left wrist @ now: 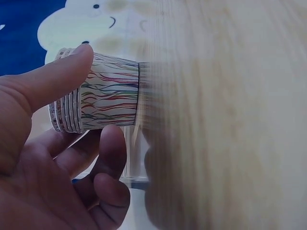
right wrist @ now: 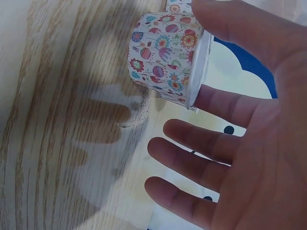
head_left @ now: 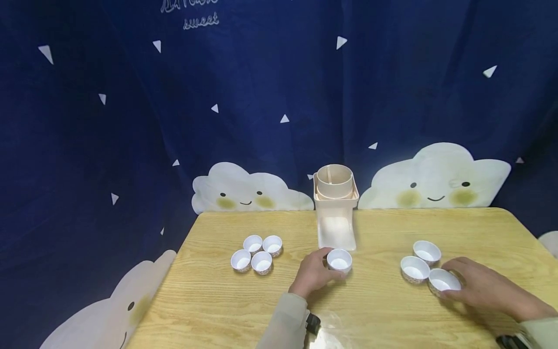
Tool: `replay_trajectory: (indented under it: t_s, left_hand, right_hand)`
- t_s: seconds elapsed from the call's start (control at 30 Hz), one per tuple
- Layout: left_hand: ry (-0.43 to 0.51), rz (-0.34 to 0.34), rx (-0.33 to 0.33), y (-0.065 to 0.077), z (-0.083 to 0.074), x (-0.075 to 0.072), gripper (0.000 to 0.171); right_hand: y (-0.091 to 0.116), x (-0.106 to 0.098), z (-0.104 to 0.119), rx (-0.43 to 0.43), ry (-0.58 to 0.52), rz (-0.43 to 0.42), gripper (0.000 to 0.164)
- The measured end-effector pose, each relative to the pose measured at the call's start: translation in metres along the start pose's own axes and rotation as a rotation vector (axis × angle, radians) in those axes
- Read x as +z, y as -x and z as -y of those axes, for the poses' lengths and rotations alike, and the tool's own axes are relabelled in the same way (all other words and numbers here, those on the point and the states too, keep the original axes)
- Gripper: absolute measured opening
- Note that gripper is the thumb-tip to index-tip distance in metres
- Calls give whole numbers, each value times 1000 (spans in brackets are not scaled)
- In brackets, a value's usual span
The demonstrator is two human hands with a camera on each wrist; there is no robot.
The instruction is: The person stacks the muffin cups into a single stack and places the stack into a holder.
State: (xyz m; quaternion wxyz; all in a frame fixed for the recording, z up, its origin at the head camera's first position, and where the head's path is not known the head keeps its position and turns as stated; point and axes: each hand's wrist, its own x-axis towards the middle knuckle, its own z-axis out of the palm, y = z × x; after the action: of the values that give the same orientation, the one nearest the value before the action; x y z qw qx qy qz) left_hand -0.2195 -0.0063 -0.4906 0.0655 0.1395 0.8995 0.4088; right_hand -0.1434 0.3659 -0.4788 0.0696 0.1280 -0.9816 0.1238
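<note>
In the head view my left hand [head_left: 315,272] grips a nested stack of small white paper cups [head_left: 339,260] near the table's middle. The left wrist view shows several rims in this stack; its lowest cup [left wrist: 110,91] has coloured wavy lines, and the thumb and fingers hold it from either side. To the right, my right hand [head_left: 481,288] pinches a paper cup [right wrist: 165,52] with a bright floral print between thumb and index finger, at the rim. Its other fingers spread loosely. Two more paper cups, one nearer [head_left: 414,269] and one farther [head_left: 427,252], stand close against it.
On the left of the wooden table [head_left: 196,300] several white paper cups [head_left: 262,262] stand in a cluster. A beige holder with a round top [head_left: 335,194] stands at the back, just beyond the left hand. A dark blue curtain [head_left: 261,72] with clouds hangs behind.
</note>
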Motion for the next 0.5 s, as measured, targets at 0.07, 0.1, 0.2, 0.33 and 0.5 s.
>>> replay_trajectory:
  t_s: [0.07, 0.1, 0.2, 0.33, 0.5]
  left_hand:
    - [1, 3, -7, 0, 1, 0, 55]
    - [2, 4, -11, 0, 1, 0, 55]
    - [7, 4, -12, 0, 1, 0, 55]
    - [11, 4, -10, -1, 2, 0, 55]
    - [9, 4, -11, -1, 2, 0, 55]
  right_hand:
    - [-1, 0, 0, -13, 9, -4, 51]
    - [-1, 0, 0, -19, 19, -7, 51]
    - [-2, 0, -1, -26, 48, -17, 51]
    - [-3, -1, -1, -25, 66, -28, 51]
    - [-3, -5, 0, -14, 73, -18, 52]
